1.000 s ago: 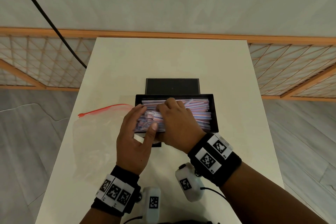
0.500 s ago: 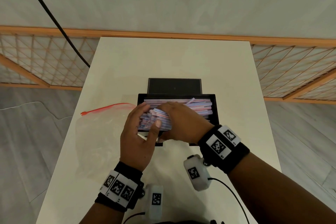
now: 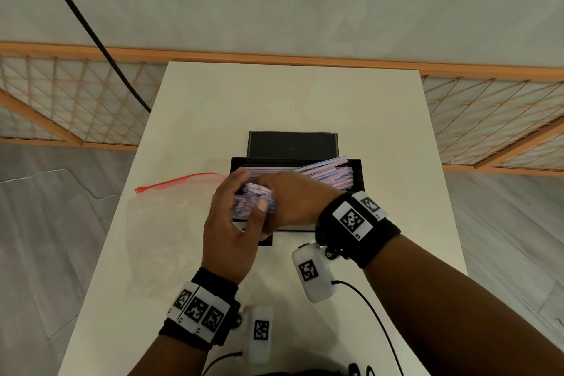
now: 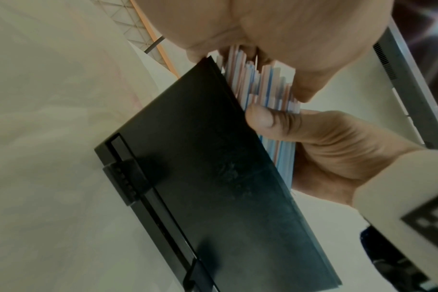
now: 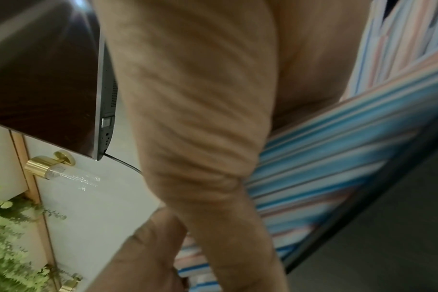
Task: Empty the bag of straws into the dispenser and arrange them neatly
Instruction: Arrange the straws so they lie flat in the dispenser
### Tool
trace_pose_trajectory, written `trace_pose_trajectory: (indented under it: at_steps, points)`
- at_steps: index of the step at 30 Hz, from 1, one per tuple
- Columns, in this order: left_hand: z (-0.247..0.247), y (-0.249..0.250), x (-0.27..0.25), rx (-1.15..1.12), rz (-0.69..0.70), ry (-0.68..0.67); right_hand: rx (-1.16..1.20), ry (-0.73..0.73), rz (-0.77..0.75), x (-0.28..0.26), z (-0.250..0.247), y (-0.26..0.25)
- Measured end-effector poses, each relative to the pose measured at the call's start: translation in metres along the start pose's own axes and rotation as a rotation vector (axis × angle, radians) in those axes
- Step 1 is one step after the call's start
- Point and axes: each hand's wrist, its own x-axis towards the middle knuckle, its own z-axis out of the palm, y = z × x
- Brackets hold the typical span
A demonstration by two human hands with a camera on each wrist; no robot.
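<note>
Both hands now lift one end of the striped paper-wrapped straws [image 3: 328,173] out of the black rectangular plastic dispenser [image 3: 357,176]; a second ago they lay flat. Left hand [image 3: 232,232] and right hand [image 3: 293,201] curl around the bundle, squaring its ends. The clear red-zip plastic bag [image 3: 158,232] lies emptied alongside.

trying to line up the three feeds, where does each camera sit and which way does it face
Head: on the person's head, looking forward and down at the table; shows both forearms, left hand and right hand on the wrapped straws in the black dispenser.
Left wrist: low beside the dispenser, looking along the hand; shows both hands.
Right wrist: under the right hand, close on the straws.
Shared: all three see the straws.
</note>
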Motion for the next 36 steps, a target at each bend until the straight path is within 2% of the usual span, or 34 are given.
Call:
trace_pose_trajectory:
  at_steps: [11, 16, 27, 32, 36]
  points:
    - [-0.003, -0.006, 0.006, 0.003, -0.028, -0.043, -0.064, 0.026, -0.003, 0.008, 0.000, -0.012]
    - [-0.003, -0.008, 0.004, 0.018, 0.014, -0.034, -0.133, 0.074, 0.022, 0.006, 0.000, -0.015]
    - [-0.001, -0.012, 0.000, -0.015, -0.075, 0.003, -0.212, 0.155, 0.056, 0.006, 0.011, -0.022]
    - [0.000, -0.014, 0.000, -0.018, -0.103, -0.015, -0.124, 0.122, 0.054, 0.004, 0.013, -0.022]
    - [0.000, -0.012, -0.001, -0.046, -0.117, -0.025, -0.174, 0.137, 0.060, 0.002, 0.014, -0.020]
